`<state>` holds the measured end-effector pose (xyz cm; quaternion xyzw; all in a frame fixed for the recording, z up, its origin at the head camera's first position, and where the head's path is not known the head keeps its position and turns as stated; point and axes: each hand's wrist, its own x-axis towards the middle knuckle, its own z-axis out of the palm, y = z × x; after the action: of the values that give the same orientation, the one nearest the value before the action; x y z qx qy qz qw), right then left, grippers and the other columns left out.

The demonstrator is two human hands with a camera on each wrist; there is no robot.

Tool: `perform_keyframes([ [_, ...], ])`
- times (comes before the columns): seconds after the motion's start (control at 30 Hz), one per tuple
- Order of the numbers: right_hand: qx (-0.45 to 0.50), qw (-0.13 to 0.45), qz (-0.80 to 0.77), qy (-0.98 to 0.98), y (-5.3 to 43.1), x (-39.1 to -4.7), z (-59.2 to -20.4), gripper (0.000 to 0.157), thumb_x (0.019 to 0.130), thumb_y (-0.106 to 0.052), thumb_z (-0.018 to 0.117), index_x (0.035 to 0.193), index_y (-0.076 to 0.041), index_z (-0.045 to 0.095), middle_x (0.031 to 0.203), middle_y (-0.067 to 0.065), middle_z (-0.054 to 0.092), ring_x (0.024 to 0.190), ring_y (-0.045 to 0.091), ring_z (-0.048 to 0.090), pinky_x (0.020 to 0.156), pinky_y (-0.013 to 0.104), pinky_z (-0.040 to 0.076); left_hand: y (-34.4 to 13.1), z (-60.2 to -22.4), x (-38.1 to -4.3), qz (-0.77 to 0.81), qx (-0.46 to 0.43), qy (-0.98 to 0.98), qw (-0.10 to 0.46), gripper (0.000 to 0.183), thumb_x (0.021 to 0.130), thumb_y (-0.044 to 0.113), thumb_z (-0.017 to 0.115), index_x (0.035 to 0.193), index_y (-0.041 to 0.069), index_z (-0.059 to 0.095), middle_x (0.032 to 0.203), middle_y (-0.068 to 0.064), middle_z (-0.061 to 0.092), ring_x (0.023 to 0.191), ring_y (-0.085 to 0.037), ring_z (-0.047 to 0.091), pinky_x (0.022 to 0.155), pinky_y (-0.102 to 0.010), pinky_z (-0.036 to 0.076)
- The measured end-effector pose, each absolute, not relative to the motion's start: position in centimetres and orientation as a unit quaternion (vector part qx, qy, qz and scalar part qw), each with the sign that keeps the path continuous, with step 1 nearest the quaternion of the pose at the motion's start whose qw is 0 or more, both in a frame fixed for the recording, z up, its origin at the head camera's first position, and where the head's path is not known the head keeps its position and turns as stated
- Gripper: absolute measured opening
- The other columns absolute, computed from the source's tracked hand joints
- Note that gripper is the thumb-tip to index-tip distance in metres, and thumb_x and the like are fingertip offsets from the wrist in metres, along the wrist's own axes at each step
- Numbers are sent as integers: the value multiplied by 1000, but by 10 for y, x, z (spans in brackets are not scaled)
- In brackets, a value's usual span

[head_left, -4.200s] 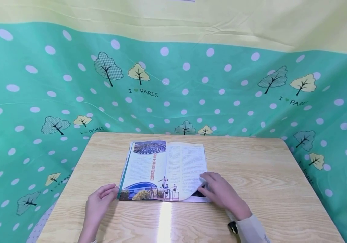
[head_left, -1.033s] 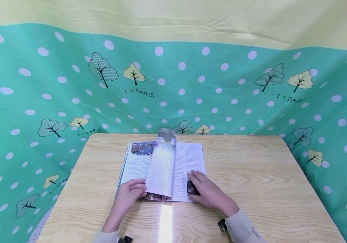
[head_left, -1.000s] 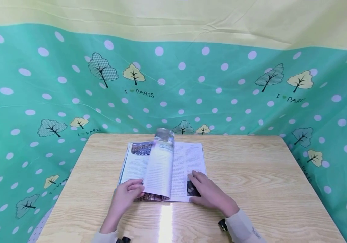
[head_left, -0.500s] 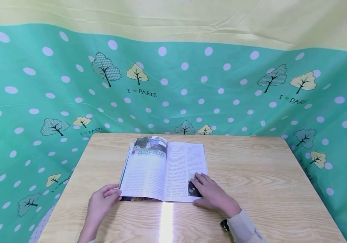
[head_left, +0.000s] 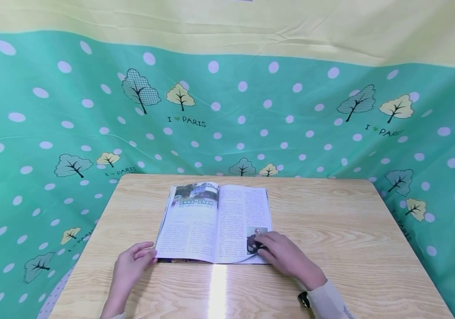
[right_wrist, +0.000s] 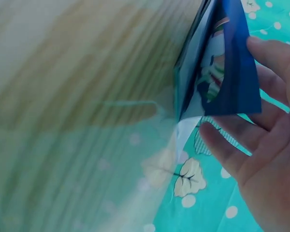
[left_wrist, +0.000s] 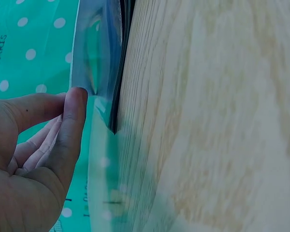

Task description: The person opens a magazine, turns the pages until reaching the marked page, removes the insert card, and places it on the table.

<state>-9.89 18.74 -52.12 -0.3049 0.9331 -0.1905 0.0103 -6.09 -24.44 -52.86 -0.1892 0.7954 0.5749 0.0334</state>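
An open magazine [head_left: 195,232] lies on the wooden table [head_left: 331,212], a building photo at the top of its left page. My left hand [head_left: 130,266] pinches that page's lower outer corner. The left wrist view shows thumb and finger meeting at the edge of a glossy leaf [left_wrist: 99,43]. My right hand [head_left: 289,257] holds the lower outer corner of the right page, which curls up beside a photo of a seated person [head_left: 253,237]. In the right wrist view a fingertip rests on the edge of a lifted blue leaf [right_wrist: 244,92], other fingers behind it.
A green dotted curtain [head_left: 307,110] printed with trees hangs behind and on both sides of the table. A bright strip of reflected light [head_left: 217,292] crosses the tabletop in front of the magazine. A black strap [head_left: 304,299] is around the right wrist.
A leaf that stood half turned now lies flat on the left. My left hand has moved left with it. My right hand has shifted outward, and the right page's lower corner now curls up.
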Motion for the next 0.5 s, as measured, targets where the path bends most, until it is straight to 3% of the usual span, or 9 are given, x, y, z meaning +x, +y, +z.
perform_keyframes([
  [0.2,-238,-48,-173,955,199,-100,-524,53,95,-21,71,142,-3,53,139,17,55,128,34,52,108,48,45,-245,-528,-60,568,-197,799,34,36,93,2,67,128,-7,60,101,-15,73,82,-18,72,75,-24,61],
  [0.5,-142,-55,-187,970,195,-103,-526,67,96,-45,66,138,6,53,133,24,59,123,40,55,102,54,49,-246,-527,-57,494,-177,851,24,38,95,20,70,126,-1,64,108,-12,74,98,-22,71,75,-14,55],
])
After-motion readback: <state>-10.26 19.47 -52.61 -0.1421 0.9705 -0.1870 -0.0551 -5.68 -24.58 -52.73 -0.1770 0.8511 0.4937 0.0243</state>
